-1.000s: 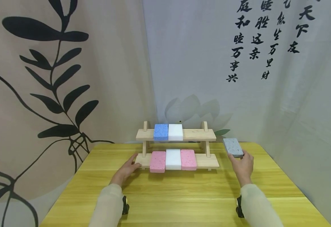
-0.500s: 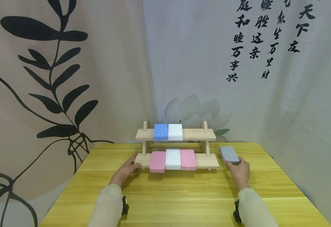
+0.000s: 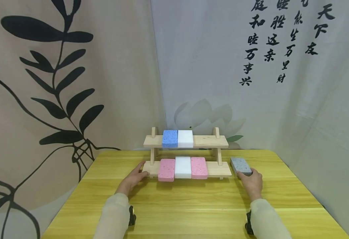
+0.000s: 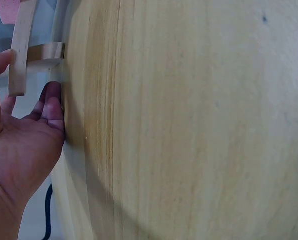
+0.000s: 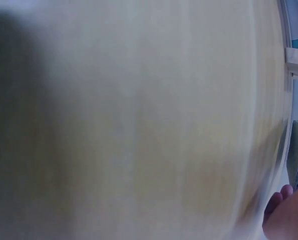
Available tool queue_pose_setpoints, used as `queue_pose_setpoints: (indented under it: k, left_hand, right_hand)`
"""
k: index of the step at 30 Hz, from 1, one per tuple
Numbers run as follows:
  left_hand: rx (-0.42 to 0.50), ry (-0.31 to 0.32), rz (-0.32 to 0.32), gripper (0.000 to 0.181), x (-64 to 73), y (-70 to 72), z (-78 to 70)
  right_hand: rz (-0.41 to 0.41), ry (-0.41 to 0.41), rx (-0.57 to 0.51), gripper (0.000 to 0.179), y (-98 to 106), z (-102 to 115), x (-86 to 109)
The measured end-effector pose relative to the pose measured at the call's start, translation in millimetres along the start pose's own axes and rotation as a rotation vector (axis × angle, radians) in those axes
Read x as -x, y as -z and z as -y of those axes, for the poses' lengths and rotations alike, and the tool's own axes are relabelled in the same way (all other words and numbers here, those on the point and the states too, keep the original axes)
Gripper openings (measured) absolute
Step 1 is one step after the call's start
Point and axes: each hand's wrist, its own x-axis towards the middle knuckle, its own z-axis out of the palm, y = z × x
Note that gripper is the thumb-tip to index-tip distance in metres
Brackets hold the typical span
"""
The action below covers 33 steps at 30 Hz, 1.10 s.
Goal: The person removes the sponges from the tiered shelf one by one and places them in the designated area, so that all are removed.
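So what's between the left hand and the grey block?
A wooden rack bearing one blue block, two white blocks and two pink blocks; the head view shows it between left hand and grey block.

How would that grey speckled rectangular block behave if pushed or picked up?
The grey, pitted, sponge-like rectangular block is probably light: the right hand holds just its near end. Its pitted surface suggests it won't slip easily. Being flat-sided, it seems unlikely to roll.

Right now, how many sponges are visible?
6: blue sponge, white sponge on the upper shelf; pink sponge, another white sponge, another pink sponge on the lower shelf; gray sponge in the right hand.
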Motion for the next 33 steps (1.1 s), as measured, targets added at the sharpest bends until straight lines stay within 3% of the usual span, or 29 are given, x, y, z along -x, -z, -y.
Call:
queue_pose_setpoints:
  k: [21,28,33]
  left_hand:
    - [-0.005,0.008,0.010,0.081,1.7,0.5,-1.7]
    - [0.001,0.023,0.009,0.080,2.5,-0.7,-2.1]
    - [-0.003,0.023,-0.004,0.081,3.1,-0.7,-1.7]
  right_hand:
    - [0.064,-0.045,0.090,0.081,1.2,0.2,0.7]
    - [0.089,-0.076,0.070,0.086,4.1,5.9,3.0]
    - [0.086,-0.053,0.061,0.087,7.7,7.9,1.9]
